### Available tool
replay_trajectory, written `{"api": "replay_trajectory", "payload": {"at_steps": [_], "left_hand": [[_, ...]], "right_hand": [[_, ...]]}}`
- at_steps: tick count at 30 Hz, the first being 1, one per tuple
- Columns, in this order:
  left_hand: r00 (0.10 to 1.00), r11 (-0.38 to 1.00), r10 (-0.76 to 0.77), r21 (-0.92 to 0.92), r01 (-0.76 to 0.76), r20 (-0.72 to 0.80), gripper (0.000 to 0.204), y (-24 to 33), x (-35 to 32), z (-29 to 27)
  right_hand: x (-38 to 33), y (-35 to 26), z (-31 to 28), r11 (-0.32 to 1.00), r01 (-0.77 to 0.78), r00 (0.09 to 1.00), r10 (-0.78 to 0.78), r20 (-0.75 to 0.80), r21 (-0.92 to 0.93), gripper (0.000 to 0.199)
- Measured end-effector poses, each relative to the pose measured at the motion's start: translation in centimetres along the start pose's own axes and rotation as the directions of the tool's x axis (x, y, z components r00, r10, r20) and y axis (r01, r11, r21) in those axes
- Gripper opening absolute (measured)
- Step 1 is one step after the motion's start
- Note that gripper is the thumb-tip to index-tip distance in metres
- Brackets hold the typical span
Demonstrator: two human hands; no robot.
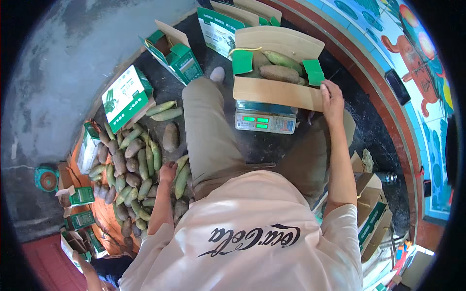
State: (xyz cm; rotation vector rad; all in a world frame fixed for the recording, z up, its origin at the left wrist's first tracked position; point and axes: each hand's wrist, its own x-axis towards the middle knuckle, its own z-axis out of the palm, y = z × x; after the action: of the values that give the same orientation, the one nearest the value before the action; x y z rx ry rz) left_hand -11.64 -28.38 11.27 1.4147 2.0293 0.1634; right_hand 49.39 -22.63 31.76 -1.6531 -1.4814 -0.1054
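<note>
An open carton (279, 92) stands on a digital scale (265, 121) with lit green displays. Inside it lie brown oblong vegetables (279, 73) and a green cucumber-like one (282, 60). My right hand (332, 97) is closed on the carton's near flap at its right corner, beside a green side flap. To my left, a heap of brown and green oblong vegetables (132, 165) covers an orange-brown surface. My left hand (168, 170) is at the heap's right edge, just below a single brown vegetable (171, 137); its fingers are hidden from above.
Two green vegetables (166, 114) lie apart on the dark floor. Green-and-white cartons (127, 99) stand left and at the back; more boxes (374, 213) are at the lower right. A phone (397, 87) rests by the painted wall. Another person's arm (86, 269) shows at lower left.
</note>
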Motion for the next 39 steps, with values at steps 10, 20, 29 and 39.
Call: {"api": "replay_trajectory", "payload": {"at_steps": [10, 20, 29, 39], "left_hand": [[0.989, 0.952, 0.145, -0.275, -0.131, 0.032, 0.034, 2.9, 2.7, 1.9], [0.971, 0.919, 0.225, -0.313, -0.241, -0.085, 0.022, 8.7, 2.0, -2.9], [0.954, 0.856, 0.27, -0.42, -0.301, -0.133, 0.023, 10.2, 6.3, -5.1], [0.826, 0.827, 0.427, -0.21, -0.521, -0.367, 0.023, 18.4, 3.0, -10.3]], "right_hand": [[1.8, -0.9, -10.2, 0.975, -0.22, 0.97, 0.22, -0.101, 0.006, 0.029], [-10.9, 6.2, -10.0, 0.829, -0.434, 0.899, 0.424, -0.109, -0.353, 0.026], [-26.5, 14.2, -16.2, 0.108, -0.536, 0.712, 0.592, -0.379, -0.837, 0.068], [-30.6, 13.0, -18.7, -0.228, -0.739, 0.294, 0.738, -0.608, -0.634, 0.078]]}}
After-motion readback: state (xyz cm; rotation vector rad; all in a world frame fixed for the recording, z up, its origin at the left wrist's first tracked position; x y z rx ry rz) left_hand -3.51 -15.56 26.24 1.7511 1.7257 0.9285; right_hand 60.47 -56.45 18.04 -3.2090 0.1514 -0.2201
